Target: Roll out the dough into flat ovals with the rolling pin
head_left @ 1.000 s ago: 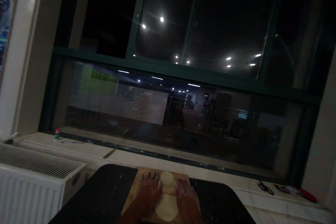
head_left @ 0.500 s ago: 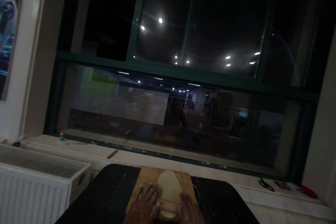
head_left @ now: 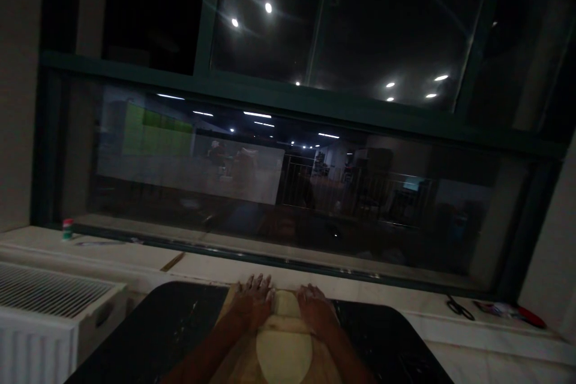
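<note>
A flat oval of pale dough point(head_left: 284, 355) lies on a wooden board point(head_left: 224, 306). Across the dough runs a light wooden rolling pin point(head_left: 285, 324), visible between my hands. My left hand point(head_left: 252, 300) rests over the pin's left end, fingers stretched forward and dusted with flour. On the opposite end, my right hand point(head_left: 314, 306) lies with its fingers extended too, palm down. Neither hand wraps its fingers round the pin. The pin's ends are hidden under the palms.
The board sits on a black tabletop point(head_left: 180, 324) against a white windowsill point(head_left: 207, 267). Black scissors point(head_left: 459, 308) and a red object point(head_left: 531, 316) are at the sill's right. A small red-capped container point(head_left: 67, 229) stands left, above a white radiator point(head_left: 45, 324). A dark window point(head_left: 288, 162) rises behind.
Both hands have moved forward, away from me, with the rolling pin to the dough's far part. More dough now shows on the near side. The camera view has shifted slightly.
</note>
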`<state>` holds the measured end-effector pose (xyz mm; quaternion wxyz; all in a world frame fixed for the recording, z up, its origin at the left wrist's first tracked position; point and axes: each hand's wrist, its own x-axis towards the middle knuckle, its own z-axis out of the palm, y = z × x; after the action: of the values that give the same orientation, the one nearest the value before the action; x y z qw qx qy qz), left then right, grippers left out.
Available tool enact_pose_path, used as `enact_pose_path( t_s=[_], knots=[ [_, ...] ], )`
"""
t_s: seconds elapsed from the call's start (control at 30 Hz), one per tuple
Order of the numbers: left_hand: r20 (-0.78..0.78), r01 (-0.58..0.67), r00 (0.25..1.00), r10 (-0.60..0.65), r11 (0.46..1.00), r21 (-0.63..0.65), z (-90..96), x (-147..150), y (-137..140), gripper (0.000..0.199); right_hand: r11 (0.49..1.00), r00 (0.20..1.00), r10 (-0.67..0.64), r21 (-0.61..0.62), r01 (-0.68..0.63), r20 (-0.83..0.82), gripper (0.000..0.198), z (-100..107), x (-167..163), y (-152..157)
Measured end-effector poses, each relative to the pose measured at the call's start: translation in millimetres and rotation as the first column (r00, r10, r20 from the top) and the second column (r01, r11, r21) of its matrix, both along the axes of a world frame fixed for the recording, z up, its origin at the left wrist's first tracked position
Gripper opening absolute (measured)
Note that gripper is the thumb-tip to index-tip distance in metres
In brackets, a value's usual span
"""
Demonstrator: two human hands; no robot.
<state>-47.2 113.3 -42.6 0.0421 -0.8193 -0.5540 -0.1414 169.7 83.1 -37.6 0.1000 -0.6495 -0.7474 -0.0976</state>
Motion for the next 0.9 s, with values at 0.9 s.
enact_pose_path(
  t_s=[0.9],
  knots=[
    [-0.115,0.320,0.946,-0.305,0.806,0.498,-41.4,-50,-101,0.051,0.683,0.984,0.168,0.712,-0.160,0.060,0.037,-102,14,-86]
  ],
)
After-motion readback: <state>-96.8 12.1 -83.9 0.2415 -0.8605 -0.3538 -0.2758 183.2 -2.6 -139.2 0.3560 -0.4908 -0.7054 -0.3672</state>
